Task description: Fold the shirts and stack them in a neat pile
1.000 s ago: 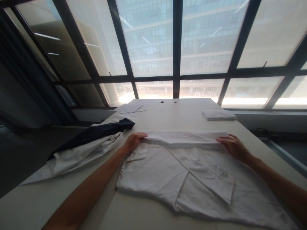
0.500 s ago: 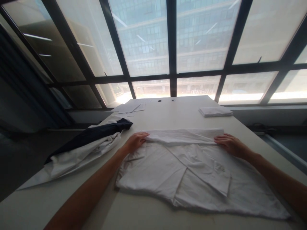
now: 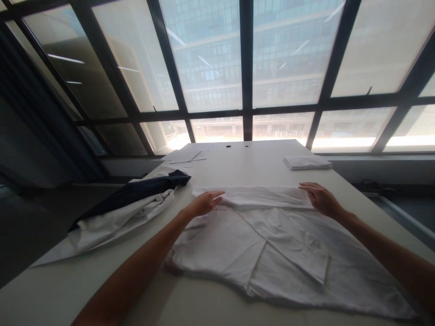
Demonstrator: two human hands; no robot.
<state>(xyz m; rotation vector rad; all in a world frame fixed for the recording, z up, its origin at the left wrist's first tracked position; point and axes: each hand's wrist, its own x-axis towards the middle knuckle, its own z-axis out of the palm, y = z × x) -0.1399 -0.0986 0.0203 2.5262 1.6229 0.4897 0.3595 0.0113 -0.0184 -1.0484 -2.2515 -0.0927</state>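
A white garment (image 3: 272,253) lies flat on the pale table (image 3: 244,163), its sleeves folded inward and its far edge turned over into a narrow band (image 3: 261,197). My left hand (image 3: 205,203) lies open on the left end of that band, fingers stretched flat. At the band's right end my right hand (image 3: 319,198) is open too, its fingers spread and pressing on the cloth. Neither hand grips anything.
A heap of clothes, dark navy (image 3: 136,192) over white (image 3: 112,224), lies at the table's left edge. A folded white cloth (image 3: 307,162) sits at the far right, loose papers (image 3: 186,155) at the far left. Large windows stand behind the table.
Both hands have slid inward along the folded band and flattened on it; the left hand's fingers have opened from a curled hold.
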